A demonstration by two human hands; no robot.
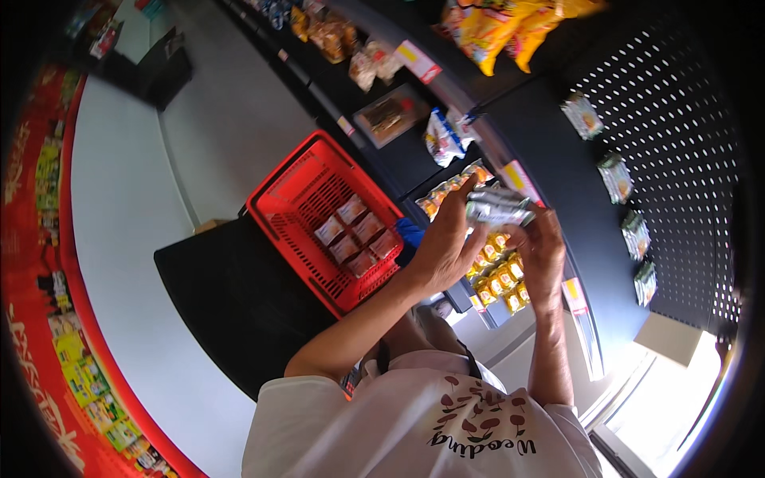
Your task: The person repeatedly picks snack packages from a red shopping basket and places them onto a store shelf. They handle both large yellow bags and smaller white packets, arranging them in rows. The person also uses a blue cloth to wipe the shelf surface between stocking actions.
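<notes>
Small silver and green packets, seemingly two stacked together, are held between my two hands in front of a dark shelf. My left hand has its fingers at the near left end of the packets. My right hand grips their right end. Below and left of my hands, a red plastic shopping basket holds several small packets laid in two rows. More silver and green packets stand spaced in a row on the upper shelf, to the right of my hands.
The basket rests on a black surface at my left. Yellow snack bags lie on the shelf ahead; yellow packets fill a lower shelf beneath my hands. A perforated back panel and shelf edges with price tags bound the right side.
</notes>
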